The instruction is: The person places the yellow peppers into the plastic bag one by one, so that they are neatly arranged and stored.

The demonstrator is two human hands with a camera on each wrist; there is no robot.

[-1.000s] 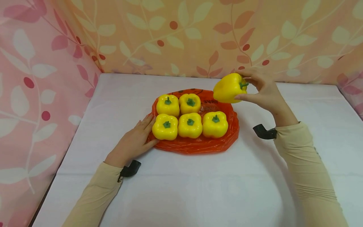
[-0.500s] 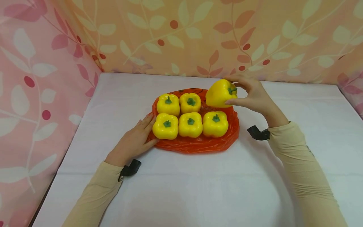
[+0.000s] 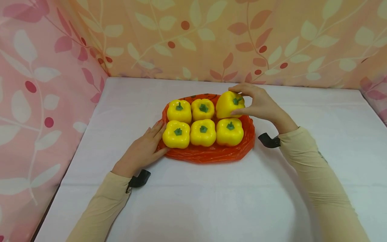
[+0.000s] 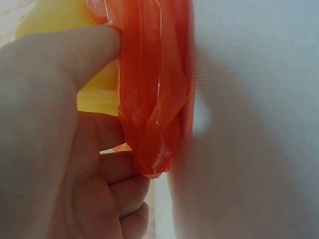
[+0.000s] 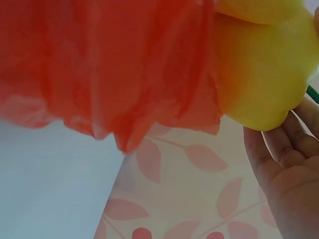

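Several yellow bell peppers [image 3: 203, 133] with green stems stand upright in two rows inside a red plastic bag [image 3: 208, 158], whose edge is rolled down around them. My right hand [image 3: 260, 105] grips one more bell pepper [image 3: 226, 105] between thumb and fingers. That pepper is tilted, its stem toward my palm, at the back right corner of the group. My left hand [image 3: 140, 153] rests against the bag's left side, thumb and fingertips touching the red plastic [image 4: 154, 99]. In the right wrist view, fingers support the held pepper [image 5: 264, 69] beside the bag's hanging edge.
A white cloth [image 3: 193, 201] covers the table under the bag. Leaf-patterned fabric walls stand behind [image 3: 187, 40] and at the left [image 3: 36, 101]. A black mount sits at each wrist.
My right hand has moved left and down with the bell pepper, from above the bag's right edge into the back right spot. My left hand has stayed put.
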